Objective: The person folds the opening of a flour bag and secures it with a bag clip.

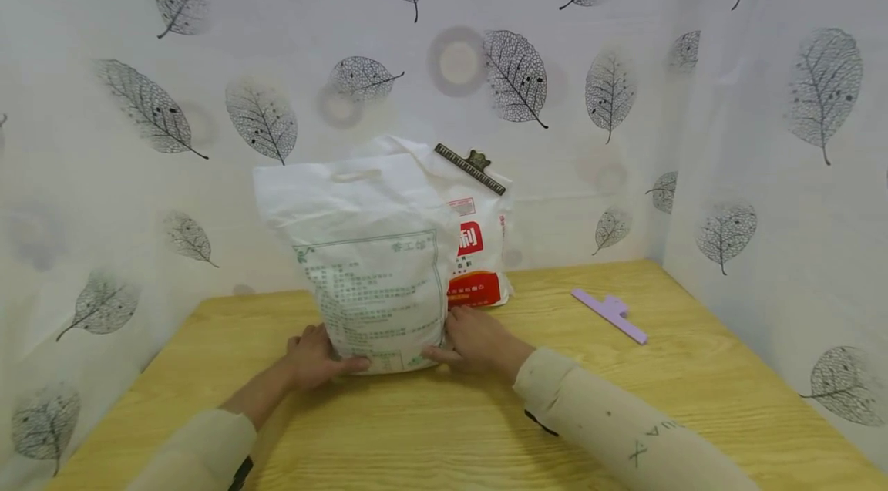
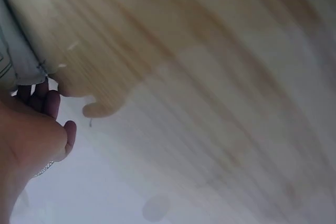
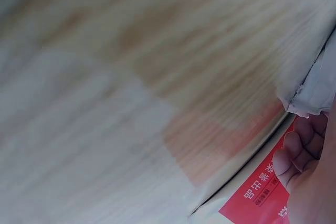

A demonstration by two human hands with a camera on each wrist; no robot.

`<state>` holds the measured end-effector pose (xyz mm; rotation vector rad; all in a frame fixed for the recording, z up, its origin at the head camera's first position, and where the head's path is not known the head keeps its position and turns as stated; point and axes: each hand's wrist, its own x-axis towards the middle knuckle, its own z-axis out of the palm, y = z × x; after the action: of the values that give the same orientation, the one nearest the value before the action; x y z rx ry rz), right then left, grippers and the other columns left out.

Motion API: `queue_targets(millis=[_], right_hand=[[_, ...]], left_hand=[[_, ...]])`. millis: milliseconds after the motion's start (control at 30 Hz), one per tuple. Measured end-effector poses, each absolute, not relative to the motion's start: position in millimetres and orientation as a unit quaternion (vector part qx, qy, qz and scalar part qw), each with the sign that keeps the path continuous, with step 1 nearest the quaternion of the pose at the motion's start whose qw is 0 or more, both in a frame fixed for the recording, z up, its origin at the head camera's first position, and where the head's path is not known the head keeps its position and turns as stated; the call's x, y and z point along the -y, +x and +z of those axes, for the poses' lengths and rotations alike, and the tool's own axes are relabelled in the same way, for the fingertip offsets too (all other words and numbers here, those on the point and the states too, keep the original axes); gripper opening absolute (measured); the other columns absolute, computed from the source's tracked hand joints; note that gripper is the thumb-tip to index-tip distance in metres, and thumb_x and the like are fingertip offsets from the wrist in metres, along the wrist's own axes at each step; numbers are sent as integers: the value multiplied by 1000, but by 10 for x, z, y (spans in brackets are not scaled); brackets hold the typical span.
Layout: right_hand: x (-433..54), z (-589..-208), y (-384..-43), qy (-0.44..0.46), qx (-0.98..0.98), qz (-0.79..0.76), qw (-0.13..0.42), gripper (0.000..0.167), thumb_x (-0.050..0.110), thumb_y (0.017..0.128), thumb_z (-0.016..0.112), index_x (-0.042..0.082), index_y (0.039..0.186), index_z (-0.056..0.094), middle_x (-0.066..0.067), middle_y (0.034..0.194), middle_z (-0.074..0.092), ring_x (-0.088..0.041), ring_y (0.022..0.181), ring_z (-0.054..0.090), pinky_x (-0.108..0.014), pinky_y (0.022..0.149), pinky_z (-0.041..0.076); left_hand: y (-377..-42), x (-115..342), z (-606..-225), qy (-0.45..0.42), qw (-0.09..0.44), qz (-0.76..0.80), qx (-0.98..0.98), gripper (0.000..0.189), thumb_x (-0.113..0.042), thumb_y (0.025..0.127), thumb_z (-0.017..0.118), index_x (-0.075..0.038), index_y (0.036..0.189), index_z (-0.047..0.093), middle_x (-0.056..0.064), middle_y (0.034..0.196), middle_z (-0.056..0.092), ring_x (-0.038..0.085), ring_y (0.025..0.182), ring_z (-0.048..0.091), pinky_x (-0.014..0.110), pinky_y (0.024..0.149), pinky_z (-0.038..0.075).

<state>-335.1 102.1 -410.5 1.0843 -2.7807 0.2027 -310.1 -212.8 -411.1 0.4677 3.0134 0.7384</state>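
A white bag [image 1: 378, 260] with green print and a cut-out handle slot stands upright on the wooden table in the head view. My left hand [image 1: 314, 358] grips its lower left corner, thumb across the front and fingers round the side. At the opposite bottom corner, my right hand [image 1: 480, 340] holds the bag the same way. The left wrist view shows curled fingers [image 2: 44, 98] at the bag's edge [image 2: 21, 51]. In the right wrist view, fingers [image 3: 299, 150] bend under the bag's corner [image 3: 315, 90], and the red-printed bag [image 3: 257, 198] lies close behind them.
Behind stands a white bag with red print [image 1: 479, 244], partly hidden, its top held by a dark metal clip [image 1: 472, 167]. A purple clip [image 1: 610, 315] lies on the table [image 1: 388, 437] to the right. Leaf-patterned sheeting [image 1: 444, 113] encloses the back and sides.
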Motion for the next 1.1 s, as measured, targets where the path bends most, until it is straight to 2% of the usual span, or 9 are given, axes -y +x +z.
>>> queue_targets(millis=[167,500,733,833,1100], right_hand=[[-1052,-4107,-3362,364,925,85,73,76,75,94,36,18,143,46,0,136,60,-13,117,58,-35,110,42],[-1148,-4097,-3332,353,930,90,57,79,74,94,39,16,147,41,-1,142,55,-16,127,53,-37,114,38],[-1230,-4112,-3315,353,929,85,67,76,71,95,41,11,141,47,-3,134,60,-20,125,56,-38,111,41],[-1272,-4128,-3315,351,930,82,70,76,70,96,41,10,142,46,-5,135,60,-21,128,55,-38,112,39],[-1375,-4141,-3305,356,926,91,85,72,65,96,48,9,141,46,-6,128,64,-22,120,60,-39,106,45]], left_hand=[[-3118,2100,-4111,144,13,243,-959,76,-66,79,71,-19,134,50,11,143,51,36,118,44,68,97,25],[-3113,2010,-4077,159,14,248,-956,76,-68,78,72,-20,134,51,12,142,52,36,117,43,69,97,24],[-3113,1950,-4166,176,-33,229,-957,76,-73,76,69,-21,129,54,12,134,58,34,110,47,64,93,25],[-3125,1920,-4218,179,-50,218,-958,77,-77,76,66,-23,129,54,10,132,59,33,108,48,62,93,25],[-3100,1798,-4193,176,-50,198,-963,74,-75,76,67,-24,129,54,5,132,59,28,107,49,58,92,30]])
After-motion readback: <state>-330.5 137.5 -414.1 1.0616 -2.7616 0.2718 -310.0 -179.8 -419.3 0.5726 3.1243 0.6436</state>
